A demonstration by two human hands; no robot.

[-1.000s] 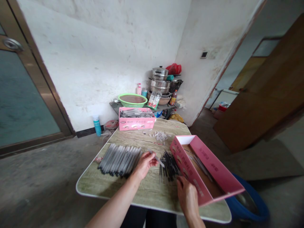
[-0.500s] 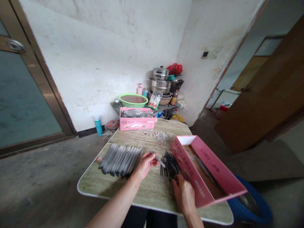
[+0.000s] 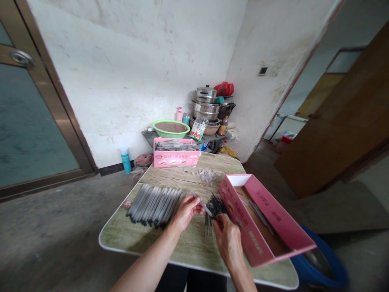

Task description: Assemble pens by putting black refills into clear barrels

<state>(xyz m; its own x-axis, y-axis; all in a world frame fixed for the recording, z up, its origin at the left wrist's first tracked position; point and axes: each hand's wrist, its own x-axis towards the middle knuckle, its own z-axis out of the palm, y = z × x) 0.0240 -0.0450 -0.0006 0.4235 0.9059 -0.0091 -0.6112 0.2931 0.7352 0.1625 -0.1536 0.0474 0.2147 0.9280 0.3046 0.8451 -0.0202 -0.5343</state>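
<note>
My left hand (image 3: 189, 211) pinches a translucent pen barrel (image 3: 203, 205), which slants down to the right. Close to the barrel's lower end, my right hand (image 3: 226, 232) is closed with its fingertips together on a thin dark pen refill, mostly hidden by the fingers. Under and behind that hand lies a pile of black-tipped pen refills (image 3: 217, 204). To the left of my left hand, several clear pens with dark ends (image 3: 154, 205) lie side by side in a row.
An open pink box (image 3: 258, 239) with a few barrels inside stands at the right. Another pink box (image 3: 176, 159), full of barrels, is at the table's far end. Small pale pieces (image 3: 206, 175) lie between them. Behind stand a green basin (image 3: 170, 133) and stacked pots (image 3: 206, 107).
My right hand has moved up and left from the near side of the refill pile to the lower end of the barrel. My left hand has stayed nearly still.
</note>
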